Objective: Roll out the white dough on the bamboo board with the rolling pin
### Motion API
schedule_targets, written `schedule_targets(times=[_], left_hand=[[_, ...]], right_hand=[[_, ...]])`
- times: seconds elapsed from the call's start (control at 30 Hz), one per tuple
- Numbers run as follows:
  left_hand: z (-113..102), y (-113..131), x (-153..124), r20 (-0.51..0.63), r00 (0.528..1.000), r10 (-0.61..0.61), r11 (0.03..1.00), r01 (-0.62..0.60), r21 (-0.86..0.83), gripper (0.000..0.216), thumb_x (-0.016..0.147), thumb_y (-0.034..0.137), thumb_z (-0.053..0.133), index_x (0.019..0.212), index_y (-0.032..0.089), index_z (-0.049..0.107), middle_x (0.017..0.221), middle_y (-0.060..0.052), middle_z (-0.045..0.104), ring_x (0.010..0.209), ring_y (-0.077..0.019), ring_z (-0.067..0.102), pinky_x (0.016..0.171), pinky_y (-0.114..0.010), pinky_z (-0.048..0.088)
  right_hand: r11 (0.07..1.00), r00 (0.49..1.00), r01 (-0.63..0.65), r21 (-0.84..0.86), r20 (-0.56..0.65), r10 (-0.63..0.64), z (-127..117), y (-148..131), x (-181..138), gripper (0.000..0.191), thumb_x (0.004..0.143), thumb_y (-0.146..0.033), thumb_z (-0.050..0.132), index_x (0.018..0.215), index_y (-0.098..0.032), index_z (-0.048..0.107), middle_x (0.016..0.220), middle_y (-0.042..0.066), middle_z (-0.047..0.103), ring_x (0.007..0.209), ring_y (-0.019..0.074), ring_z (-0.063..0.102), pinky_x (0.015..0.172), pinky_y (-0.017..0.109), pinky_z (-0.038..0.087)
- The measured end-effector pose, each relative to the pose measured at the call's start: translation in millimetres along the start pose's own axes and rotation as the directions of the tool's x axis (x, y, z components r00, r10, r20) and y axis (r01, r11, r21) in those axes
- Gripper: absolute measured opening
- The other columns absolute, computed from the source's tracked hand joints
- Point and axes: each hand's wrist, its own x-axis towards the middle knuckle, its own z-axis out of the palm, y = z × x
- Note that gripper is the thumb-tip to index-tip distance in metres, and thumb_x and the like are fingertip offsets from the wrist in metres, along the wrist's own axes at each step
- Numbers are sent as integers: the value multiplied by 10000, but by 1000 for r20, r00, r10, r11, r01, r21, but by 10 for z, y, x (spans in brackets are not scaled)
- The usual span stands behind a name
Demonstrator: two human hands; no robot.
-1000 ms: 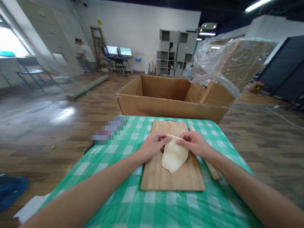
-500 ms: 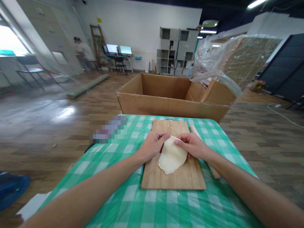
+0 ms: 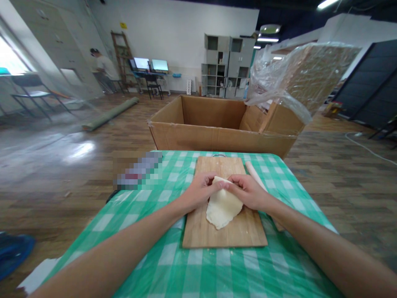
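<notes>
My forearms come in from 8 and 4 o'clock, cut off by the frame's lower edges, over the green-checked bench (image 3: 198, 273). In front of me lies the wooden board (image 3: 228, 240), and above its middle I hold a thin sheet of dough (image 3: 222, 212). Its ragged edge points to 6 o'clock; I can't tell whether it touches the wood. My left hand (image 3: 198, 192) and right hand (image 3: 252, 193) grip its 12 o'clock edge, fingers closed in a pinch, thumbs on my side and meeting or nearly so. The fingertips behind the dough are hidden from me. At 3 o'clock, beside the board, lies a rolling pin (image 3: 254, 174), its middle covered by my right hand and wrist. Toward 10 o'clock something on the bench is pixelated beyond recognition. Past the bench, at 12 o'clock, stands a cardboard box (image 3: 223, 138), its floor out of sight.
</notes>
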Motion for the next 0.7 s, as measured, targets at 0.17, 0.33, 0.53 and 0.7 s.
schedule_targets(times=[0.17,0.33,0.53,0.7], left_hand=[[4,-40,9,-95,995,-11,1000,10,-10,355,833,498,753,753,184,607,636,19,602,566,-119,547,475,-198,346],[-20,-64,11,-201,978,-53,986,20,-163,386,792,514,790,759,199,570,607,42,604,494,-103,525,451,-194,355],[-10,-24,7,-29,996,-87,979,80,-185,374,821,529,766,940,175,750,874,-72,779,723,-220,722,614,-277,537],[-28,-105,42,-234,971,-58,979,10,-202,351,760,473,838,878,162,727,816,-64,771,675,-204,700,583,-265,532]], right_hand=[[997,1000,14,74,24,-16,-3,0,-30,441,982,-604,560,869,-186,642,750,15,625,636,134,538,510,230,374],[943,975,-201,265,148,166,-12,31,-37,487,932,-670,590,870,-188,622,518,-29,591,380,111,505,342,202,335],[900,984,-170,400,118,133,-20,26,-15,495,909,-662,636,890,-167,640,630,30,703,467,143,646,395,205,481],[851,980,-196,487,77,182,-22,76,24,529,801,-667,758,917,-160,661,734,57,745,582,189,719,527,277,593]])
